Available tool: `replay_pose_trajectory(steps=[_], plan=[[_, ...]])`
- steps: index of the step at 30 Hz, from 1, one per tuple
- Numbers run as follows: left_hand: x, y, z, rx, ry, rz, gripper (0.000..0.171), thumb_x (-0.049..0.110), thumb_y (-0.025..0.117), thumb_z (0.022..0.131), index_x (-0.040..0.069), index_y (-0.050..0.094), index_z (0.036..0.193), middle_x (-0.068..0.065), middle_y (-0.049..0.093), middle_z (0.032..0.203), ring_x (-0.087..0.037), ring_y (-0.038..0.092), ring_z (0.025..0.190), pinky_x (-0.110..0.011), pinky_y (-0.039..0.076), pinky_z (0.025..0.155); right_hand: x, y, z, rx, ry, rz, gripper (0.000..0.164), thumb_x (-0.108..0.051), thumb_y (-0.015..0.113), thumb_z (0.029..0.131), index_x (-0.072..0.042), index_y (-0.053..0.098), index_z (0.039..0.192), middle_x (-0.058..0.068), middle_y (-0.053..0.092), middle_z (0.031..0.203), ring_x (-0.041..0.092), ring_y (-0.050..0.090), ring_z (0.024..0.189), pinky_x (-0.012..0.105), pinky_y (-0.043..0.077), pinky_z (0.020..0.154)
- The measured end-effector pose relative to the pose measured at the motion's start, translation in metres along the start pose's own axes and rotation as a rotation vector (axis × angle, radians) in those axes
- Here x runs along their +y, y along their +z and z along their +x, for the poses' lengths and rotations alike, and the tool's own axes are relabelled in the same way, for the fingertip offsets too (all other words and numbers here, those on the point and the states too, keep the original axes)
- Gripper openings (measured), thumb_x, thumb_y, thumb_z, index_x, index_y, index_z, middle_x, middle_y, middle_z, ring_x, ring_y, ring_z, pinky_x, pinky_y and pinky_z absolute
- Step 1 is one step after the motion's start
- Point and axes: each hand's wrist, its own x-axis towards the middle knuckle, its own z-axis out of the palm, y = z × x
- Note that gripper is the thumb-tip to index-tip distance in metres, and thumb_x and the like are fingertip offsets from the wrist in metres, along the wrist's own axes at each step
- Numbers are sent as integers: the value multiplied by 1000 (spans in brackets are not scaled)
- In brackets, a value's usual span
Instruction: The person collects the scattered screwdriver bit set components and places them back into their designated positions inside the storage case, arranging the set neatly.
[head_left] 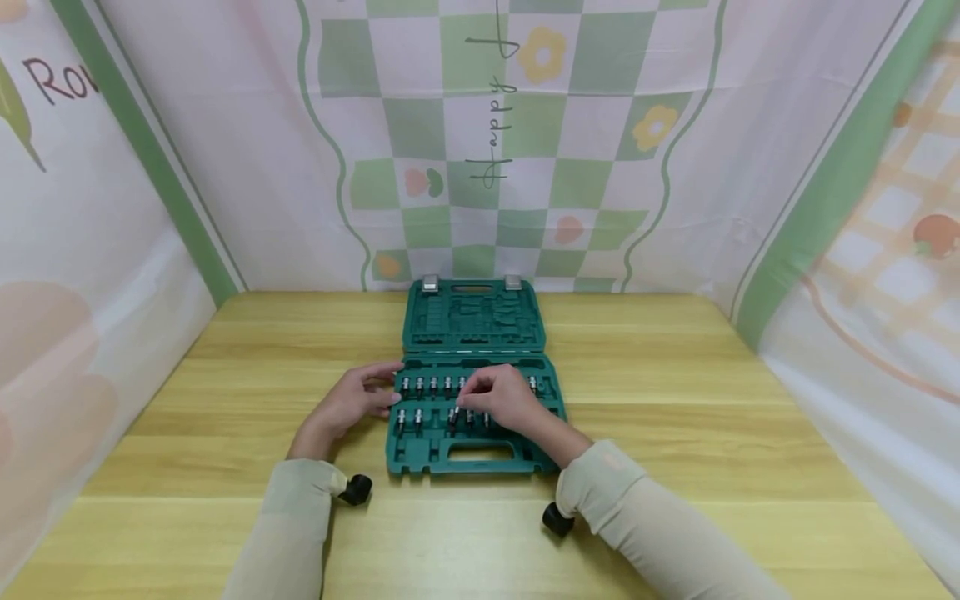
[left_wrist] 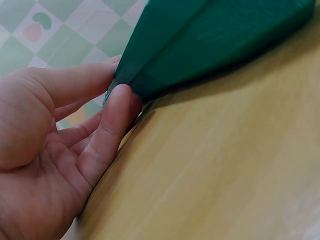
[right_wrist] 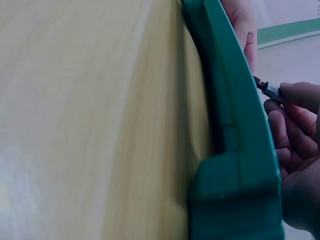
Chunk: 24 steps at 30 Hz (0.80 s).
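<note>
An opened green tool case (head_left: pixel 482 354) lies on the wooden table, its lid laid back. Two rows of bit sockets (head_left: pixel 433 384), silver with dark tips, stand in its lower half. My right hand (head_left: pixel 510 400) is over the lower row. Between its thumb and fingers it pinches a bit socket (right_wrist: pixel 272 92), tilted, with the dark tip pointing toward the case. My left hand (head_left: pixel 352 406) touches the left side of the case with spread fingers; in the left wrist view, fingertips (left_wrist: pixel 120 92) press at the green side wall. My right hand hides some sockets.
The lid (head_left: pixel 474 312) has two silver latches (head_left: pixel 430 283) at its far edge. A carrying handle (head_left: pixel 480 467) forms the near edge of the case. Table surface (head_left: pixel 262 333) extends around it. Printed curtains (head_left: pixel 480 192) hang behind and on both sides.
</note>
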Motion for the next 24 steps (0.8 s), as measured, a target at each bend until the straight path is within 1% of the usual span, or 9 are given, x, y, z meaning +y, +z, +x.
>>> replay_pose_trajectory(steps=[8, 15, 24], plan=[[0, -1, 0, 1, 6, 2, 53, 2, 62, 94, 7, 47, 144, -23, 46, 136, -29, 59, 102, -38, 57, 78, -4, 9, 4, -24, 17, 22, 6, -10, 72, 88, -8, 74, 83, 1, 67, 82, 17, 58, 68, 32, 51, 60], [0, -1, 0, -1, 1, -4, 53, 2, 62, 94, 8, 47, 144, -23, 46, 136, -29, 59, 102, -38, 57, 78, -8, 16, 8, -20, 10, -27, 8, -10, 72, 88, -12, 74, 80, -3, 67, 80, 16, 57, 67, 31, 50, 59], [0, 0, 0, -2, 2, -2, 53, 3, 63, 94, 8, 48, 144, -23, 46, 135, -29, 59, 101, -38, 57, 78, -9, 24, 13, -32, -25, -114, 10, -12, 71, 90, -14, 73, 80, -6, 66, 78, 12, 58, 69, 29, 51, 61]])
